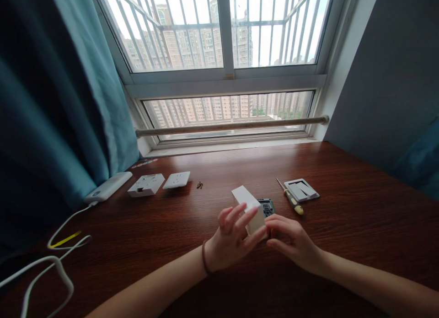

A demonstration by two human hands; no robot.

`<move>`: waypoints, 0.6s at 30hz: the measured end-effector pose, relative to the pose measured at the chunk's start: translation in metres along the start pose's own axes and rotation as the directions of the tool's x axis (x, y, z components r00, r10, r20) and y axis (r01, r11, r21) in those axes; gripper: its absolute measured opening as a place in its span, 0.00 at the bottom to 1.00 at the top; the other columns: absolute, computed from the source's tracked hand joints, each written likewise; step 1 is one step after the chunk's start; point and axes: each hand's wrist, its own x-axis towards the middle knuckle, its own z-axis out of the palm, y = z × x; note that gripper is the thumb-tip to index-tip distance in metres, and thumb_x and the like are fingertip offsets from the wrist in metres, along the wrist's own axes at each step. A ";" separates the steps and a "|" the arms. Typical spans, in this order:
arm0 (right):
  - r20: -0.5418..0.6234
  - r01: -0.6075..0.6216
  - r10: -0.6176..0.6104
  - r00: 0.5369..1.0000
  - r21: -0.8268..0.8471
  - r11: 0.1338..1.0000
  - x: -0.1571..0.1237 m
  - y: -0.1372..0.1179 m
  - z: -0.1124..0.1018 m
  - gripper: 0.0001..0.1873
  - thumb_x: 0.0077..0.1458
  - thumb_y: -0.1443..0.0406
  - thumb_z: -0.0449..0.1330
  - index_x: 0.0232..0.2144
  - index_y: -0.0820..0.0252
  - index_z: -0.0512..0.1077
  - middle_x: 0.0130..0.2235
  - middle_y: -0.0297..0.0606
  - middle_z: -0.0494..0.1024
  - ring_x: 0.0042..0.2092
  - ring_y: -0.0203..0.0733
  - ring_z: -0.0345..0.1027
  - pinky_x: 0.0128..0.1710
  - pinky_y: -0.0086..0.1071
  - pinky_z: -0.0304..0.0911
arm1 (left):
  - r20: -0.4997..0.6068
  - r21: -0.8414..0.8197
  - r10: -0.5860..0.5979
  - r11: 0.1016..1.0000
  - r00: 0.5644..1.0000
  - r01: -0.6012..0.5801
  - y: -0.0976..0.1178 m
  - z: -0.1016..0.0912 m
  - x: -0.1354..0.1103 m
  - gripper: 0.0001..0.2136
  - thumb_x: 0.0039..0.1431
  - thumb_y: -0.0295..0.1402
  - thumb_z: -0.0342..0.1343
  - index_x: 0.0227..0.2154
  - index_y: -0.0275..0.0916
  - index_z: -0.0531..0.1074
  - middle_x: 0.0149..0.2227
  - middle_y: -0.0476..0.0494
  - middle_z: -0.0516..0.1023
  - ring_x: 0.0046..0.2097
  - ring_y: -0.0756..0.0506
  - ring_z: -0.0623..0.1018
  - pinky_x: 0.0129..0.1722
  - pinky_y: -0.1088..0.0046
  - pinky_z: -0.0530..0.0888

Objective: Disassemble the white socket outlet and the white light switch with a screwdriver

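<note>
My left hand grips a white plastic box, which is tilted up on its side on the table. Its fingers and thumb lie along the box's near face. At the box's lower right edge is my right hand, with thumb and fingers brought together; whatever is between them is hidden. Behind the box and the right fingertips, a dark grey switch back shows in part. Right of it lie a screwdriver with a grey and yellow handle and a white switch cover frame.
To the left sit a white junction box, a white socket panel and several small screws. A white power strip with a white cable and a yellow tie lies by the curtain.
</note>
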 end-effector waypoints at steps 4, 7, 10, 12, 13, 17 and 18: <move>-0.009 -0.098 0.101 0.995 0.171 0.980 0.000 0.001 0.005 0.09 0.55 0.64 0.56 0.28 0.63 0.72 0.29 0.37 0.74 0.32 0.37 0.65 0.32 0.28 0.61 | 0.045 -0.050 0.060 0.997 0.997 -0.057 0.007 -0.003 0.005 0.29 0.49 0.25 0.58 0.54 0.47 0.56 0.61 0.41 0.55 0.62 0.39 0.55 0.59 0.54 0.49; -0.003 -0.202 0.216 0.976 0.341 0.918 0.001 0.007 0.003 0.10 0.54 0.62 0.57 0.30 0.63 0.74 0.30 0.38 0.75 0.33 0.37 0.66 0.34 0.29 0.62 | 0.010 -0.193 -0.337 0.923 0.941 0.333 0.010 0.003 0.008 0.41 0.47 0.30 0.61 0.59 0.42 0.41 0.62 0.32 0.46 0.63 0.37 0.51 0.59 0.52 0.50; 0.015 -0.261 0.295 0.955 0.509 0.820 0.000 0.011 0.001 0.11 0.53 0.61 0.58 0.33 0.63 0.75 0.30 0.38 0.77 0.32 0.37 0.68 0.34 0.30 0.63 | 0.154 -0.376 -0.686 0.625 0.711 0.684 0.016 0.008 0.012 0.46 0.41 0.38 0.65 0.59 0.40 0.41 0.58 0.30 0.52 0.60 0.35 0.56 0.56 0.53 0.60; 0.026 -0.277 0.321 0.947 0.574 0.770 -0.002 0.013 0.002 0.12 0.52 0.60 0.59 0.34 0.63 0.75 0.31 0.38 0.77 0.32 0.38 0.69 0.35 0.31 0.65 | 0.310 -0.474 -0.726 0.442 0.614 0.761 0.021 0.009 0.014 0.43 0.39 0.39 0.66 0.56 0.40 0.48 0.54 0.34 0.59 0.55 0.37 0.64 0.53 0.56 0.64; 0.029 -0.283 0.329 0.944 0.586 0.759 -0.002 0.013 0.003 0.13 0.51 0.59 0.59 0.34 0.63 0.75 0.31 0.38 0.77 0.32 0.38 0.69 0.35 0.32 0.65 | 0.363 -0.511 -0.722 0.376 0.590 0.773 0.023 0.010 0.015 0.41 0.39 0.39 0.66 0.55 0.41 0.50 0.53 0.36 0.61 0.53 0.38 0.66 0.52 0.57 0.65; 0.025 -0.295 0.338 0.941 0.552 0.780 -0.001 0.010 0.002 0.14 0.50 0.57 0.60 0.33 0.62 0.75 0.30 0.38 0.78 0.32 0.38 0.70 0.35 0.32 0.66 | 0.371 -0.572 -0.743 0.290 0.557 0.767 0.029 0.008 0.021 0.40 0.38 0.38 0.66 0.54 0.43 0.52 0.53 0.37 0.61 0.53 0.38 0.66 0.52 0.57 0.64; 0.028 -0.299 0.338 0.941 0.540 0.787 0.000 0.008 0.002 0.14 0.50 0.57 0.60 0.33 0.62 0.75 0.30 0.38 0.78 0.32 0.38 0.70 0.35 0.32 0.66 | 0.352 -0.576 -0.752 0.296 0.558 0.762 0.029 0.007 0.021 0.39 0.39 0.37 0.66 0.54 0.44 0.51 0.53 0.37 0.61 0.53 0.38 0.65 0.53 0.56 0.63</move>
